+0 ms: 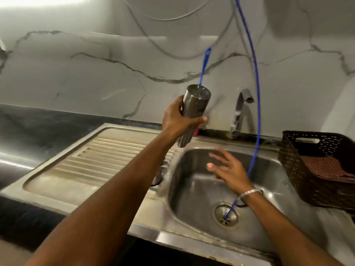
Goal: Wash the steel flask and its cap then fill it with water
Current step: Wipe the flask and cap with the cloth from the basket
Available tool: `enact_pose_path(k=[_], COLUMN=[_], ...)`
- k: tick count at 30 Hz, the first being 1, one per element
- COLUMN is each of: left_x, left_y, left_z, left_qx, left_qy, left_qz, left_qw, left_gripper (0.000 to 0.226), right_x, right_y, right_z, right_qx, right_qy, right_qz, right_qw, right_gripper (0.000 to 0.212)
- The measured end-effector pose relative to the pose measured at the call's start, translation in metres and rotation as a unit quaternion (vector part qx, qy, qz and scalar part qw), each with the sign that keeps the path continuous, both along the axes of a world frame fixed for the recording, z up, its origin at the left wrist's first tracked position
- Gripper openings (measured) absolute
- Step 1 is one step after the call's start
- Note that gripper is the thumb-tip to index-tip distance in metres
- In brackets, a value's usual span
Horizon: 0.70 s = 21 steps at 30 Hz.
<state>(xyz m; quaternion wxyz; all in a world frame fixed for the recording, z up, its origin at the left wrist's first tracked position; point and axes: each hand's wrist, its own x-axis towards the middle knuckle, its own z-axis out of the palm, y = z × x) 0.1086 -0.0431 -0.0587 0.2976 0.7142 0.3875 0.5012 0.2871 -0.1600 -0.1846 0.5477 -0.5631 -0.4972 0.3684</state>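
Left grip (178,120): fingers and thumb wrapped round the middle of the steel flask (192,112), holding it raised above the inner edge of the sink (192,223), where drainboard (92,162) meets basin. Right grip (226,167): fingers spread and loose, holding nothing, hovering over the basin below and to the right of the flask, apart from it; the picture is blurred at this hand.

Largest items. The counter (38,120) is dark and carries the sink unit against a marble-patterned wall (96,60). A dark woven basket (317,166) stands at the right of the basin. A tap (240,112) rises behind the basin; no running water can be made out. A blue hose (255,96) hangs from above and ends at the drain (226,213). A blue handle (203,68), possibly a brush, shows behind the flask's upper end; whether it touches the flask cannot be told.

Flask orientation. Long axis steeply tilted, closed base up and away, lower end down toward the basin. That lower end is judged to be the mouth, though it is hidden. The cap is not identifiable.

Judgement. The flask appears to be draining after a rinse. The free right hand is nearer the tap, which lies right of the flask; filling would require turning the mouth upward and moving it right, under the spout.
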Motion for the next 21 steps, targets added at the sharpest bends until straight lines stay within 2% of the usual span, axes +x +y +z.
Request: enact_pose_path(k=[2,3,4,6,9,11,13,14,17,19,21], left_x=[0.018,0.031,0.04,0.059,0.072,0.074,0.07,0.067,0.062,0.057,0.056], left_y=[-0.025,-0.036,-0.046,-0.061,-0.072,-0.072,-0.074,-0.073,-0.067,-0.069,-0.066], left_z=[-0.015,-0.032,-0.05,-0.083,-0.1,-0.104,-0.111,-0.113,-0.116,-0.118,-0.119], left_qx=[-0.005,-0.017,-0.026,-0.026,0.0,-0.002,-0.051,-0.06,-0.045,-0.078,-0.088], left_qy=[0.006,0.012,0.022,0.011,-0.059,-0.061,-0.03,-0.025,-0.034,-0.026,-0.031], left_qz=[-0.095,-0.128,-0.134,-0.128,-0.108,-0.114,-0.099,-0.095,-0.101,-0.114,-0.142], left_qw=[0.995,0.992,0.99,0.991,0.992,0.992,0.993,0.993,0.993,0.99,0.985], left_gripper=[0.083,0.082,0.083,0.084,0.077,0.075,0.068,0.064,0.064,0.067,0.071], right_x=[-0.012,-0.013,-0.017,-0.011,0.002,0.007,0.001,-0.001,0.002,-0.003,-0.004], right_y=[0.004,0.004,0.004,-0.002,-0.01,-0.007,-0.006,-0.005,-0.003,-0.009,-0.012], right_z=[0.011,0.007,0.001,-0.006,-0.001,-0.002,-0.005,-0.008,-0.004,-0.002,0.005], right_qx=[0.035,0.038,0.04,0.057,0.101,0.077,-0.035,-0.054,-0.04,-0.077,-0.074], right_qy=[-0.003,-0.009,-0.001,-0.035,-0.147,-0.164,-0.198,-0.211,-0.203,-0.234,-0.263], right_qz=[0.061,0.043,-0.004,-0.115,-0.208,-0.205,-0.176,-0.168,-0.17,-0.136,-0.154], right_qw=[0.997,0.998,0.999,0.991,0.962,0.962,0.964,0.961,0.963,0.959,0.95], right_gripper=[0.107,0.113,0.108,0.084,0.069,0.059,0.057,0.061,0.071,0.075,0.077])
